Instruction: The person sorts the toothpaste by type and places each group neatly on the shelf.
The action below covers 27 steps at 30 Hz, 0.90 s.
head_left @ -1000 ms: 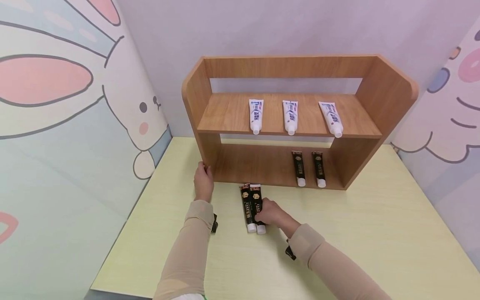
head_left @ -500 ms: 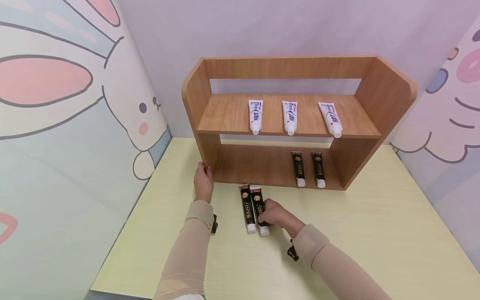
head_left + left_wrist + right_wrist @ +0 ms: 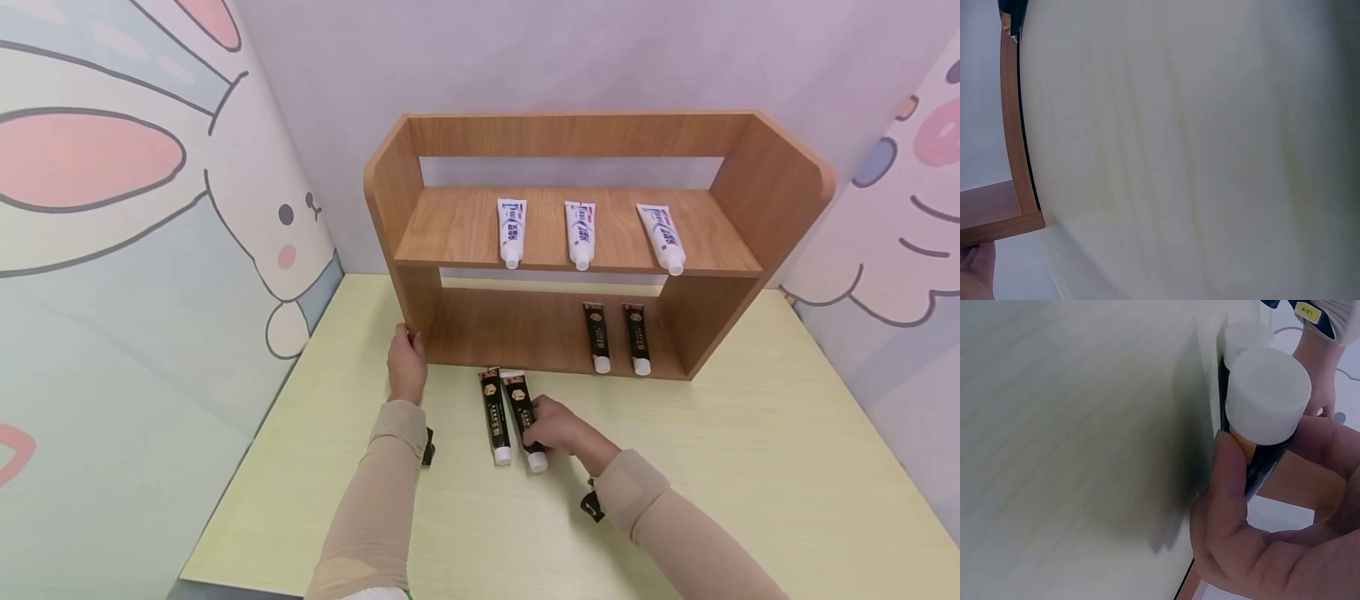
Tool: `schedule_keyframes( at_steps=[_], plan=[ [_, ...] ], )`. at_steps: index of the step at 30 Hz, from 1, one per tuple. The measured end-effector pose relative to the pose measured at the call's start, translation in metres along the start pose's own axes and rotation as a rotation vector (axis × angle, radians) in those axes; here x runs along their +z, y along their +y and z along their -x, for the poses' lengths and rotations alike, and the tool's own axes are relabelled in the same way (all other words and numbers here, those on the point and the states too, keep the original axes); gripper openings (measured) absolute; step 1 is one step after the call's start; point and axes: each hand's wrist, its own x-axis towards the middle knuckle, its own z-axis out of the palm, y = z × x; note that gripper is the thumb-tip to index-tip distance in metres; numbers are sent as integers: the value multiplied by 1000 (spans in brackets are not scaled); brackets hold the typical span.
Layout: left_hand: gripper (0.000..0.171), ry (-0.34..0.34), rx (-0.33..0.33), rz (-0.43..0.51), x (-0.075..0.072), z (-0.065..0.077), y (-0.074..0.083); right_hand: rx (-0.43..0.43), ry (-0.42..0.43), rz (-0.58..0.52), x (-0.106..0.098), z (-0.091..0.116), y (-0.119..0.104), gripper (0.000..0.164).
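My right hand [image 3: 558, 427] grips a black toothpaste tube [image 3: 521, 400] over the table, thumb on one side and fingers on the other. In the right wrist view the tube's white cap [image 3: 1269, 397] sticks out past my fingertips. A second black tube [image 3: 495, 417] lies just left of it, its cap partly behind the first in that view. My left hand [image 3: 407, 367] holds the front lower edge of the left side panel of a wooden shelf [image 3: 510, 329]. In the left wrist view only part of that hand shows, against the panel at lower left.
Three white toothpaste tubes [image 3: 581, 235] lie spaced along the upper shelf board, caps forward. On the lower board, toward the right, lie two black tubes [image 3: 597, 337]. The shelf stands on a pale yellow table [image 3: 780, 467] before a wall, with cartoon-printed walls at both sides.
My right hand has drawn its tube slightly right, cap end most, so it slants away and a gap opens beside the other tube. My left hand stays on the panel.
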Motion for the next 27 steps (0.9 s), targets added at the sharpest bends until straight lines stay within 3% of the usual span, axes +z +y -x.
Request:
schedule_keyframes(
  at_steps=[19, 27],
  plan=[
    [18, -10, -6, 12, -2, -1, 1, 21, 17, -43, -23, -14, -8, 70],
    [21, -32, -31, 30, -2, 1, 0, 10, 25, -115, -31, -23, -6, 69]
  ],
)
